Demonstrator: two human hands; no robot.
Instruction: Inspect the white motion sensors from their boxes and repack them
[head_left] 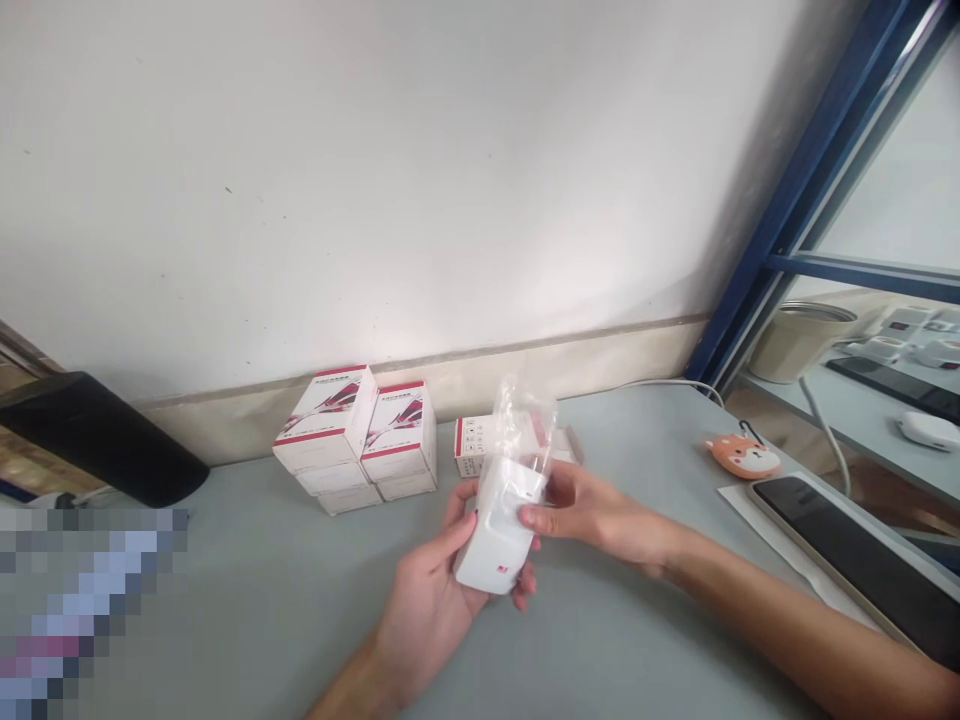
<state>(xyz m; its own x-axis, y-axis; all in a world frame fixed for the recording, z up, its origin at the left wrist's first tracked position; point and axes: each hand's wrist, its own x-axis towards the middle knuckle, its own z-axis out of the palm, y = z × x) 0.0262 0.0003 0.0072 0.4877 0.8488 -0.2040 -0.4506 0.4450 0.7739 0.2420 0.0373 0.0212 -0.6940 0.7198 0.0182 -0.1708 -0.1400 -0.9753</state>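
A white rectangular plastic device (504,535) with a small red logo is held up over the grey table, tilted a little. Its exact kind I cannot make out. My left hand (442,580) wraps round its lower part from below, thumb along the left edge. With the thumb on its front face, my right hand (581,515) grips the upper right side; the other fingers are partly hidden behind. A clear plastic bag (517,415) sticks up crumpled from its upper end. Behind them lies a white and red carton (471,445), partly covered by the bag.
Several white and red boxes (330,420) are stacked by the wall on the left. A black cylinder (112,440) leans at far left. On the right are an orange animal-faced case (742,457), a phone (847,560) on white paper, and a blue-framed glass panel (750,230).
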